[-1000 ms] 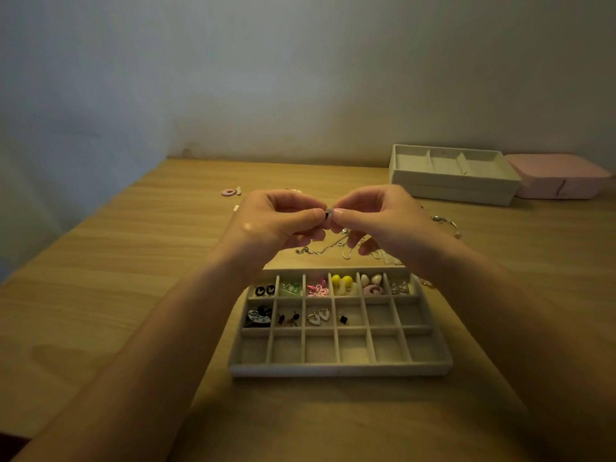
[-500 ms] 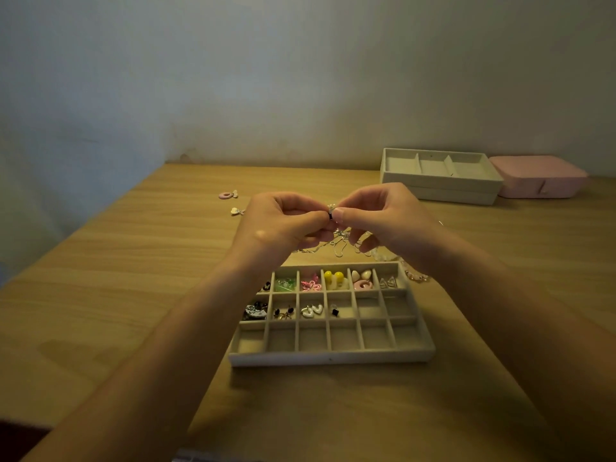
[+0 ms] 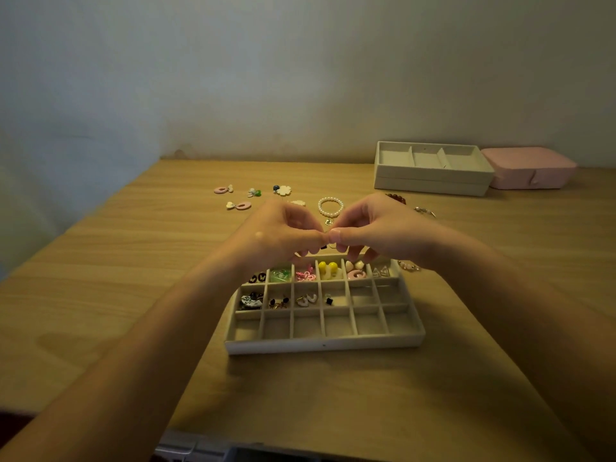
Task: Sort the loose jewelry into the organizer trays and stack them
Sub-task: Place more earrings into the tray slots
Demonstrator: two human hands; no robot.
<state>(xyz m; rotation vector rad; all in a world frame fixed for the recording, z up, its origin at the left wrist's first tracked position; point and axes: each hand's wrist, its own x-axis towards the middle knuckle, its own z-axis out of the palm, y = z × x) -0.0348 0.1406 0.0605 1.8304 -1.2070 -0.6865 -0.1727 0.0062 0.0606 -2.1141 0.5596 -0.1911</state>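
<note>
A person's left grip (image 3: pixel 283 235) and right grip (image 3: pixel 376 228) meet thumb to thumb above the far edge of a divided organizer tray (image 3: pixel 325 345) on a wooden bench (image 3: pixel 100 278). Both are pinching a small jewelry piece (image 3: pixel 324 247), possibly an earring, though it is too tiny and shadowed to identify.

The tray's far row holds a black-and-white pair (image 3: pixel 257 278), green pieces (image 3: pixel 280 274), pink pieces (image 3: pixel 305 275), yellow studs (image 3: pixel 327 268), a pink hoop (image 3: pixel 356 274) and silver triangles (image 3: pixel 380 271). The middle row holds four more sets in its left compartments.

Loose items lie farther back on the bench: two pink hoop earrings (image 3: pixel 221 190), a white flower earring (image 3: pixel 283 190) and a pearl bracelet (image 3: pixel 330 206). A beaded bracelet (image 3: pixel 409 265) sits just beside the tray's right far corner.

At far right, a second tray (image 3: pixel 433 186) stands against a pink box (image 3: pixel 530 168).
</note>
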